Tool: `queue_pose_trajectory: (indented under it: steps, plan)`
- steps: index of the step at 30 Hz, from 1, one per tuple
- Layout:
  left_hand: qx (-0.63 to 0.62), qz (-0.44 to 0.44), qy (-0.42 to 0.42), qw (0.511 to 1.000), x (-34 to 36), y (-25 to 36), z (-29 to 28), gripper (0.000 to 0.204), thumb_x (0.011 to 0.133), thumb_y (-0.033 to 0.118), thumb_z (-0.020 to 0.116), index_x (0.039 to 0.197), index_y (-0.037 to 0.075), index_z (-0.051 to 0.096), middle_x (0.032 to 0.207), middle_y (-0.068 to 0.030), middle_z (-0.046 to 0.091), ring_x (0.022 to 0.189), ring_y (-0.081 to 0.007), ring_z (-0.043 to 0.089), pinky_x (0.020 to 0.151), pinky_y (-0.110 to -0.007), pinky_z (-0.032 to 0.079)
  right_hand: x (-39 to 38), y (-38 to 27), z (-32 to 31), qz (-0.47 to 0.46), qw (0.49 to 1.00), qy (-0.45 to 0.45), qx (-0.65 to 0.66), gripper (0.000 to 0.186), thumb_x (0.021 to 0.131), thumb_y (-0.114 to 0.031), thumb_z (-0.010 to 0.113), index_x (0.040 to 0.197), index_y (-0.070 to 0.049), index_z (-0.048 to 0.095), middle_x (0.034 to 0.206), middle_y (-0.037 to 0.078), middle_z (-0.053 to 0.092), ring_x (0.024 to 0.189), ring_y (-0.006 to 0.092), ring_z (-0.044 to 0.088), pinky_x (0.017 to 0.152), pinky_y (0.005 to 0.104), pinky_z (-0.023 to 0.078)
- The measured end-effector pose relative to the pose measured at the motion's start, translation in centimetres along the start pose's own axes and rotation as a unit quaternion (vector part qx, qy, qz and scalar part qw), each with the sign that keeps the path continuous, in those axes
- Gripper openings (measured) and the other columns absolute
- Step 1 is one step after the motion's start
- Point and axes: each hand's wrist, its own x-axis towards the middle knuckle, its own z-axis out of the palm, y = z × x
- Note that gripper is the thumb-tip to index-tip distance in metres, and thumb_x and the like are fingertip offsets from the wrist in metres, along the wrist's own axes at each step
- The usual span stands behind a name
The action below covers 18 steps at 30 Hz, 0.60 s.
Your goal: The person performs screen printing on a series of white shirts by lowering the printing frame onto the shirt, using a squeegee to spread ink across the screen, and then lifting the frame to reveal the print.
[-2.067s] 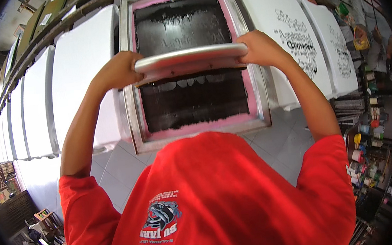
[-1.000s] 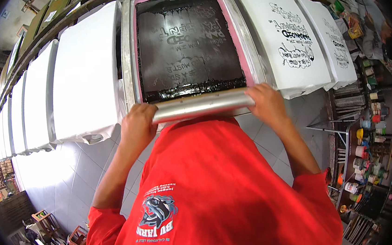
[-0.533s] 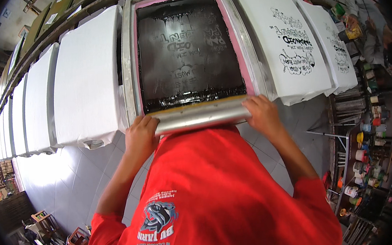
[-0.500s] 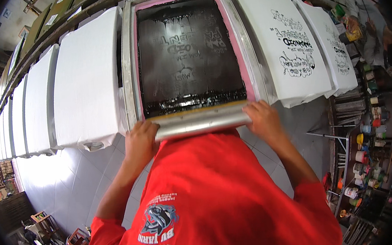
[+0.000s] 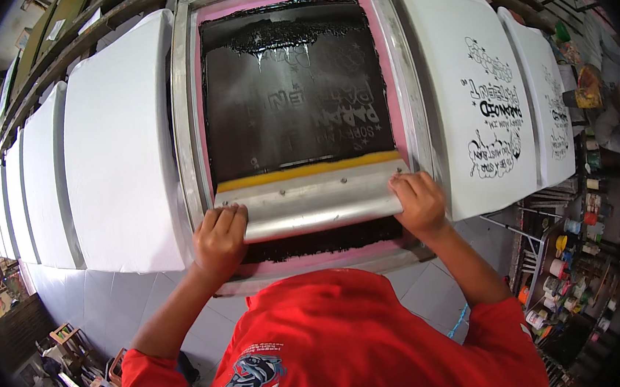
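Note:
My left hand [image 5: 219,238] and my right hand [image 5: 420,202] grip the two ends of a wide metal squeegee [image 5: 315,206] with a yellow blade. The squeegee lies across the near part of a screen-printing frame [image 5: 187,119], its blade tilted onto the mesh. Black ink [image 5: 274,36] forms a thick, ragged band at the mesh's far end. Thin ink covers the middle, where a design of lettering and stars shows faintly. A pink margin [image 5: 394,90] surrounds the inked area. Below the squeegee, a dark inked strip [image 5: 321,241] is visible. What lies under the screen is hidden.
To the left stands a row of boards covered in plain white cloth [image 5: 125,143]. On the right, white cloth with black printing [image 5: 496,166] covers a board, with another printed one [image 5: 549,99] beyond. Shelves of paint jars [image 5: 558,269] line the far right, above grey floor tiles [image 5: 146,300].
The squeegee has shifted away from the frame's near end, uncovering the strip below it. Thick ink that lay along the blade is gone from there; a heavier band shows at the far end.

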Motion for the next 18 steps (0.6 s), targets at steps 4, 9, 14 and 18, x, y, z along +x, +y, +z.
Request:
queue_pose_trajectory:
  steps: [4,9,14,18]
  plan:
    - [-0.002,0.007,0.009,1.000,5.4,-3.8,1.7,0.022,0.069,0.000,0.062,0.091,0.001,0.066,0.085,-0.0068,0.065,0.077,-0.0206,0.062,0.064,-0.030,0.054,5.2,3.7,2.6,0.000,1.000,0.001,0.005,0.013,0.073,0.000,0.067,0.083,-0.006,0.064,0.079,0.003,0.060,0.069,0.0212,0.058,0.060,0.0310,0.049]
    - [0.016,-0.035,-0.020,0.999,10.8,-8.3,4.4,0.037,0.062,0.002,0.068,0.099,0.005,0.063,0.092,-0.0082,0.064,0.083,-0.0272,0.060,0.069,-0.038,0.053,11.7,8.2,5.2,-0.005,1.000,-0.025,0.015,0.029,0.063,0.002,0.069,0.090,-0.007,0.063,0.088,0.006,0.062,0.081,0.0255,0.060,0.069,0.0366,0.051]
    - [0.027,-0.032,-0.025,0.999,18.4,-13.3,5.9,0.041,0.060,0.001,0.072,0.099,0.009,0.062,0.091,-0.0078,0.061,0.086,-0.0291,0.060,0.071,-0.040,0.053,18.9,12.6,8.4,-0.017,1.000,-0.001,-0.012,0.033,0.060,-0.005,0.074,0.088,-0.010,0.059,0.090,0.005,0.060,0.085,0.0282,0.060,0.072,0.0391,0.053]
    - [0.046,-0.048,-0.042,0.997,23.7,-17.4,7.2,0.037,0.064,0.008,0.075,0.099,0.008,0.064,0.095,-0.0118,0.065,0.090,-0.0325,0.063,0.077,-0.043,0.053,24.6,16.0,10.1,-0.008,0.999,-0.041,-0.029,0.028,0.065,-0.015,0.076,0.090,-0.008,0.062,0.092,0.011,0.065,0.088,0.0329,0.063,0.075,0.0432,0.053]
